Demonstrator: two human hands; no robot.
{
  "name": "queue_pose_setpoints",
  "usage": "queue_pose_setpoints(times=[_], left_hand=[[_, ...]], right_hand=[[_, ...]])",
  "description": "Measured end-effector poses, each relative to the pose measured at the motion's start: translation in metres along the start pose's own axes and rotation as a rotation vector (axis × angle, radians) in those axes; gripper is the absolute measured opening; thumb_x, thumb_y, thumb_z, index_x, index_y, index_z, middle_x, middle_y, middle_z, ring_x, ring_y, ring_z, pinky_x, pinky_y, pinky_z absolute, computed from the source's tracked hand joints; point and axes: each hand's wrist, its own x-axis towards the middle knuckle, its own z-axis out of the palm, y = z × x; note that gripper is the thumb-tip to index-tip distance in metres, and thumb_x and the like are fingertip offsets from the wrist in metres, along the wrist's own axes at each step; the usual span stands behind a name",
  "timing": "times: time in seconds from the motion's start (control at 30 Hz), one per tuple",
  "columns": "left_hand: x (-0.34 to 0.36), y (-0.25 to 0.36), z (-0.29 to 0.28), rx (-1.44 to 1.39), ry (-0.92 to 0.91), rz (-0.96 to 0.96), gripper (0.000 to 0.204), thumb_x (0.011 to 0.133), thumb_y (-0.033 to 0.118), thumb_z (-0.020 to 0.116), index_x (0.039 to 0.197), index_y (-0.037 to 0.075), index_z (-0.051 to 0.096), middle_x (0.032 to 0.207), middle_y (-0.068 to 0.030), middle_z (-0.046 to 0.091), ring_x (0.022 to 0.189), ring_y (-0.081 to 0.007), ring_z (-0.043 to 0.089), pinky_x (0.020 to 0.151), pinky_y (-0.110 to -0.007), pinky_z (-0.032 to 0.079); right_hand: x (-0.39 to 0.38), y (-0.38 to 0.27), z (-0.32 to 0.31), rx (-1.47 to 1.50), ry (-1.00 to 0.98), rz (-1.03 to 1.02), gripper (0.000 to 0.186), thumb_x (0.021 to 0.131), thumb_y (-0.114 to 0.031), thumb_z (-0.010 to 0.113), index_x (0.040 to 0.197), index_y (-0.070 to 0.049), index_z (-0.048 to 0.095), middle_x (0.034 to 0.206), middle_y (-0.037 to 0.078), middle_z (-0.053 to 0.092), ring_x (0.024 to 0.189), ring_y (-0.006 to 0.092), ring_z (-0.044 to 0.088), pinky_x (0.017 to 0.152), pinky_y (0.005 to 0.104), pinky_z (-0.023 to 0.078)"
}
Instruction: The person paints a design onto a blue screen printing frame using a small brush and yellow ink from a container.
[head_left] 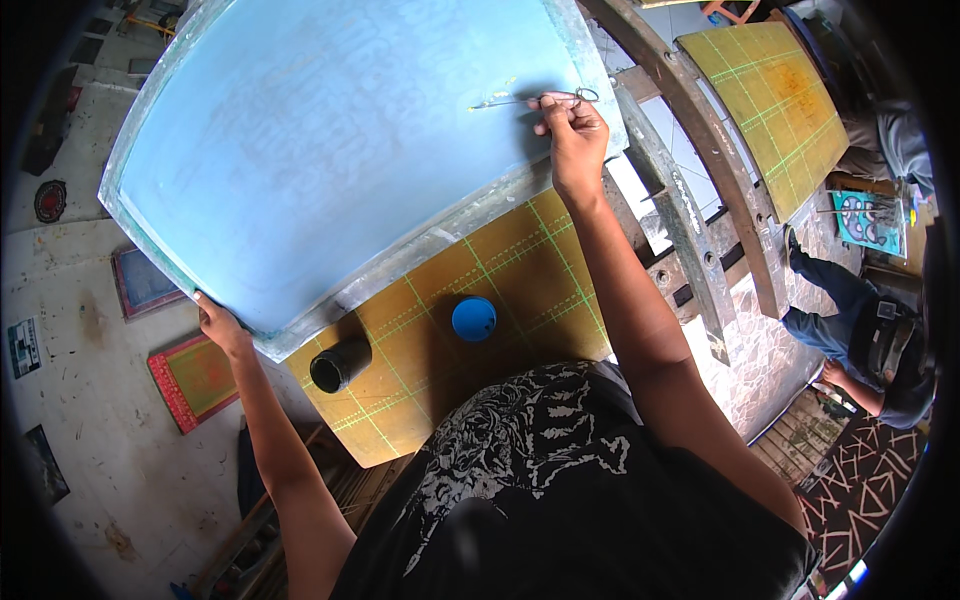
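Observation:
A large silk-screen frame with light-blue mesh (330, 130) spans the top of the view, with faint darker patterns on the mesh. My left hand (221, 325) is closed round the grey rim (420, 240) at its near left corner, mostly hidden fingers beneath. Over the right part of the mesh, my right hand (577, 135) pinches slim metal scissors (505, 102), their ring handle to the right and tip to the left. Yellow specks (512, 83) lie near that tip. On the yellow-brown board (390, 320) with green grid lines stand a dark jar (340, 366) and a blue cup (474, 318).
Curved metal rails (690, 120) run along the right, with another gridded board (775, 100) beyond. Another person (870, 340) is at the far right. Small framed screens (195, 375) rest at the left by the stained pale wall (80, 300).

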Motion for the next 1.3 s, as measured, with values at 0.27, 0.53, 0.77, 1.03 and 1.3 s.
queue_pose_setpoints(times=[0.27, 0.53, 0.77, 1.03, 1.3], left_hand=[[0.0007, -0.0027, -0.0020, -0.022, -0.012, 0.009, 0.058, 0.094, 0.046, 0.046, 0.112, -0.009, 0.055, 0.106, -0.0130, 0.060, 0.093, -0.0212, 0.056, 0.083, -0.034, 0.045], [0.0005, -0.0022, -0.0018, -0.011, -0.016, 0.016, 0.059, 0.093, 0.047, 0.046, 0.111, -0.008, 0.056, 0.104, -0.0122, 0.061, 0.091, -0.0208, 0.056, 0.082, -0.034, 0.045], [0.0004, -0.0010, -0.0014, -0.001, -0.011, 0.008, 0.061, 0.093, 0.048, 0.046, 0.112, -0.009, 0.055, 0.105, -0.0127, 0.061, 0.092, -0.0208, 0.056, 0.083, -0.034, 0.045], [0.0030, -0.0056, -0.0033, -0.015, -0.013, 0.028, 0.061, 0.093, 0.048, 0.046, 0.111, -0.009, 0.055, 0.105, -0.0127, 0.061, 0.091, -0.0208, 0.056, 0.083, -0.034, 0.045], [0.0033, -0.0072, -0.0026, -0.033, -0.018, 0.028, 0.061, 0.092, 0.048, 0.047, 0.111, -0.010, 0.055, 0.105, -0.0129, 0.061, 0.092, -0.0209, 0.055, 0.084, -0.034, 0.044]], right_hand=[[0.0000, -0.0003, 0.0001, -0.021, 0.009, -0.004, 0.007, 0.088, -0.005, 0.059, 0.089, 0.002, 0.062, 0.082, 0.009, 0.067, 0.060, 0.0065, 0.055, 0.057, 0.0182, 0.045], [-0.0006, -0.0019, 0.0004, -0.023, 0.013, 0.004, 0.007, 0.088, -0.005, 0.059, 0.089, 0.002, 0.062, 0.082, 0.008, 0.067, 0.059, 0.0063, 0.054, 0.057, 0.0185, 0.045], [-0.0007, -0.0012, 0.0000, -0.020, 0.010, 0.008, 0.007, 0.088, -0.005, 0.059, 0.089, 0.002, 0.062, 0.082, 0.008, 0.067, 0.060, 0.0064, 0.054, 0.057, 0.0190, 0.045], [-0.0015, -0.0023, -0.0009, -0.019, 0.005, 0.004, 0.007, 0.088, -0.004, 0.058, 0.090, 0.002, 0.062, 0.082, 0.008, 0.068, 0.060, 0.0065, 0.055, 0.058, 0.0187, 0.046], [-0.0006, -0.0004, -0.0008, -0.016, -0.008, -0.002, 0.008, 0.088, -0.004, 0.059, 0.091, 0.002, 0.062, 0.083, 0.009, 0.068, 0.061, 0.0067, 0.055, 0.058, 0.0190, 0.046]])
